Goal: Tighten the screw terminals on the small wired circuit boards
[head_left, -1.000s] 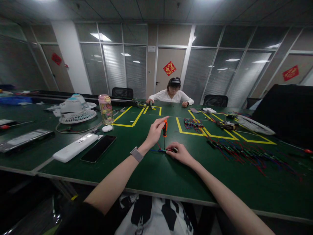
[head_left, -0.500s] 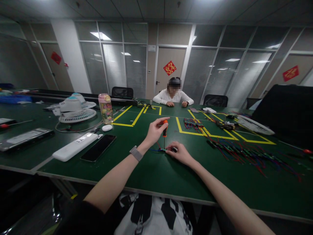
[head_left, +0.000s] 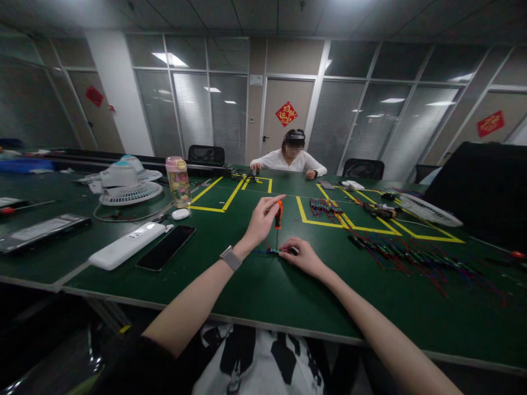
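Observation:
My left hand [head_left: 262, 219] is closed on the orange and black handle of a screwdriver [head_left: 279, 215], its index finger stretched over the top. The screwdriver stands nearly upright, and its thin shaft reaches down to a small green circuit board [head_left: 275, 251] with red and blue wires, lying on the green table [head_left: 247, 291]. From the right, my right hand [head_left: 302, 256] pinches the edge of that board between thumb and fingers. The exact contact of the screwdriver's tip is too small to make out.
Several wired boards [head_left: 411, 258] lie in a row at right, and a bundle of them [head_left: 325, 209] rests inside yellow tape. At left are a phone [head_left: 167, 248], a white power strip [head_left: 127, 247], a bottle [head_left: 178, 184] and a fan [head_left: 130, 192]. Across the table sits a person [head_left: 288, 159].
My left fingers have shifted on the screwdriver's handle, which now shows more of its orange side. My right hand stays put. The person opposite has moved one hand outward to the left.

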Demonstrator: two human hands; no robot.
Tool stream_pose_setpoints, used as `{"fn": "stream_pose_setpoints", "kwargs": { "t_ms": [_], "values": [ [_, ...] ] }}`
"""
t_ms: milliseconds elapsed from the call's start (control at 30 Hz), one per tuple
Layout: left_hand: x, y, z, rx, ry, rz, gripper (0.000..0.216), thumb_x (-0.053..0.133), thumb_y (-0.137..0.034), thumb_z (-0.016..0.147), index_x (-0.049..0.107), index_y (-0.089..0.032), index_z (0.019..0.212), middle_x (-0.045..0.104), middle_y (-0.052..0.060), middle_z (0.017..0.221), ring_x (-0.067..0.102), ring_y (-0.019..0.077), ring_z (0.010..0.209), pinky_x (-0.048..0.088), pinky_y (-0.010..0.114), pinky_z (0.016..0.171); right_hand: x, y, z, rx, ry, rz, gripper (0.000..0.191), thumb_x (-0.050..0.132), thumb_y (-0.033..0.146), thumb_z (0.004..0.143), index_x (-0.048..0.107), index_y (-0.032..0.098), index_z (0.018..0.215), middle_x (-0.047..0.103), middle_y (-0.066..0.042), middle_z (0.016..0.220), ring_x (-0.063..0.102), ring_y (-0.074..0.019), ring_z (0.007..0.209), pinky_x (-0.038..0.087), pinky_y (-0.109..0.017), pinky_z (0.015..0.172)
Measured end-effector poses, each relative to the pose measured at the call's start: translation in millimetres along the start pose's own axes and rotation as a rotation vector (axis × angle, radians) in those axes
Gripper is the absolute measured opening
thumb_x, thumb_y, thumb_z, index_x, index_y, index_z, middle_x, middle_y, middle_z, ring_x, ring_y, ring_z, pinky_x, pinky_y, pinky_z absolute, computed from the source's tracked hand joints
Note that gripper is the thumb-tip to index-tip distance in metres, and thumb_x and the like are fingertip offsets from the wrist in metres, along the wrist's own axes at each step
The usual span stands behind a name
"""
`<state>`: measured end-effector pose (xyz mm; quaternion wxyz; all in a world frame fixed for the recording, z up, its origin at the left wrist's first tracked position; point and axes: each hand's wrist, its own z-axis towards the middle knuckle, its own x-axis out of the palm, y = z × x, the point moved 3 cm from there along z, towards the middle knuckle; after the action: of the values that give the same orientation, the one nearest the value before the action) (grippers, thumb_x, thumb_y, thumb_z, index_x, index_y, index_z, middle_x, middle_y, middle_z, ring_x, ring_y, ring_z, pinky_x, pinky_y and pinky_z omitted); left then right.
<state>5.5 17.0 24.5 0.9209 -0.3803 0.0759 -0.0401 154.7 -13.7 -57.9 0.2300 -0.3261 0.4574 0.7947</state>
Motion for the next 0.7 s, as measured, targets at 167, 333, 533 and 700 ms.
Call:
{"fn": "stream_pose_setpoints", "kwargs": {
  "t_ms": [167, 333, 533, 700],
  "values": [
    [-0.1, 2.4, 0.5, -0.045, 0.002, -0.032, 0.028, 0.054, -0.026, 0.082, 0.063, -0.017, 0.107, 0.062, 0.006, 0.097, 0.060, 0.0141, 0.085, 0.047, 0.027, 0.078, -0.2, 0.2, -0.1, -0.002, 0.005, -0.002, 0.013, 0.063, 0.024, 0.075, 0.071, 0.017, 0.082, 0.062, -0.004, 0.075, 0.055, -0.0164, 0.074, 0.044, -0.028, 0.071],
    [-2.9, 1.3, 0.6, -0.017, -0.050, 0.036, 0.027, 0.052, -0.029, 0.083, 0.064, -0.021, 0.105, 0.059, 0.007, 0.106, 0.058, 0.0161, 0.095, 0.047, 0.026, 0.080, -1.1, 0.3, -0.4, 0.009, 0.000, 0.002, 0.013, 0.064, 0.025, 0.075, 0.071, 0.017, 0.082, 0.063, -0.004, 0.076, 0.056, -0.0164, 0.074, 0.044, -0.028, 0.071],
    [0.6, 3.2, 1.8, -0.088, 0.023, -0.086, 0.031, 0.055, -0.029, 0.081, 0.062, -0.018, 0.109, 0.064, 0.005, 0.093, 0.061, 0.0136, 0.079, 0.048, 0.026, 0.074, -2.8, 3.1, -0.9, 0.004, -0.003, 0.006, 0.012, 0.064, 0.024, 0.074, 0.070, 0.016, 0.081, 0.063, -0.005, 0.076, 0.056, -0.0165, 0.074, 0.045, -0.028, 0.071],
    [-1.6, 1.9, 1.3, -0.015, -0.034, 0.017, 0.029, 0.052, -0.029, 0.083, 0.064, -0.021, 0.108, 0.060, 0.007, 0.106, 0.058, 0.0154, 0.093, 0.047, 0.026, 0.079, -3.1, 3.3, -1.0, 0.007, 0.002, 0.005, 0.013, 0.063, 0.025, 0.074, 0.070, 0.017, 0.081, 0.063, -0.005, 0.077, 0.056, -0.0165, 0.074, 0.045, -0.029, 0.072]
  ]
}}
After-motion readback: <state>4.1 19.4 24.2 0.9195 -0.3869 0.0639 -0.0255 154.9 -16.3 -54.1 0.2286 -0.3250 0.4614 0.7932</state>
